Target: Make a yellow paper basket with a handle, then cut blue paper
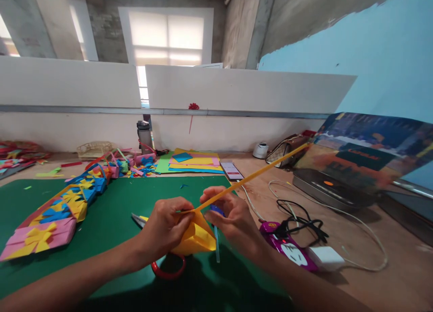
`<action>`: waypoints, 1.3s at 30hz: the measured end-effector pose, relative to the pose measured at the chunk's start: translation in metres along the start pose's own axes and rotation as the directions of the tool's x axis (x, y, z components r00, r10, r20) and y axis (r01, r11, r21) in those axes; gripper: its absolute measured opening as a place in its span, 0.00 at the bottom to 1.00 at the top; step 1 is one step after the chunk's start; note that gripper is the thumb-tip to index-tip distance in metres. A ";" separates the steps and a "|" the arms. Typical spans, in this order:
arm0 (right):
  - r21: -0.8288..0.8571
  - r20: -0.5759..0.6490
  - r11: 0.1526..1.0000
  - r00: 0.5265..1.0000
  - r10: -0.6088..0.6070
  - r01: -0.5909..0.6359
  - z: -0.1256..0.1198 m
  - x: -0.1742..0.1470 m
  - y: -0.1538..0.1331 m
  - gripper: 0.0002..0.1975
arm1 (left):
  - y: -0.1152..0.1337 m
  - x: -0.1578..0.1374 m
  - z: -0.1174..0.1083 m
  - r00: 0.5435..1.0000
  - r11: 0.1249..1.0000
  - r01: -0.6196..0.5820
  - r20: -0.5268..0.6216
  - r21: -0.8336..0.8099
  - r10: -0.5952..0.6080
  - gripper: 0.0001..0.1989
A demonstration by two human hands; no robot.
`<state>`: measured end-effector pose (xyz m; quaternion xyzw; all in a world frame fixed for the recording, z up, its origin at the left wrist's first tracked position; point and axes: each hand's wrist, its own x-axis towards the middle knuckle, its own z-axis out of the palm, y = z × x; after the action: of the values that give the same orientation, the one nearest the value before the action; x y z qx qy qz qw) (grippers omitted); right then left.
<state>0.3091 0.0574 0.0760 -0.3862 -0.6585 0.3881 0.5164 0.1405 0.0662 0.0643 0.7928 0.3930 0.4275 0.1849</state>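
My left hand is closed in a pinch on a folded yellow paper piece, at the spot where a long yellow paper strip meets it. The strip slants up to the right, passing over my right hand. Those right fingers curl around a small blue tool, mostly hidden by them; a pale translucent stick extends below it. Under my left hand lie red-handled scissors on the green mat, their blades partly covered by the hand.
Pink, yellow and blue folded paper pieces with bows line the mat's left side. Coloured paper sheets, a phone and a bottle stand or lie behind. At right are a purple power strip, cables and a dark case.
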 end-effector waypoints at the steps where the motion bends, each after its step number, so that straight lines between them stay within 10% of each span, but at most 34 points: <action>1: -0.013 -0.015 1.000 1.000 -0.012 0.011 0.000 0.001 0.000 0.10 | 0.000 0.000 0.000 1.000 1.000 0.010 -0.002 0.003 -0.010 0.07; 14: -0.216 0.077 0.976 0.997 0.007 0.009 0.000 -0.004 -0.004 0.21 | 0.002 -0.001 -0.001 0.999 0.999 0.045 0.012 -0.002 -0.045 0.07; 39: -0.157 -0.013 0.985 0.997 -0.074 0.071 0.003 -0.002 0.002 0.08 | -0.002 -0.001 0.001 0.998 0.987 -0.039 0.047 -0.153 0.047 0.10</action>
<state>0.3070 0.0557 0.0733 -0.4048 -0.6958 0.3126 0.5044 0.1403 0.0666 0.0624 0.7951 0.3375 0.4401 0.2453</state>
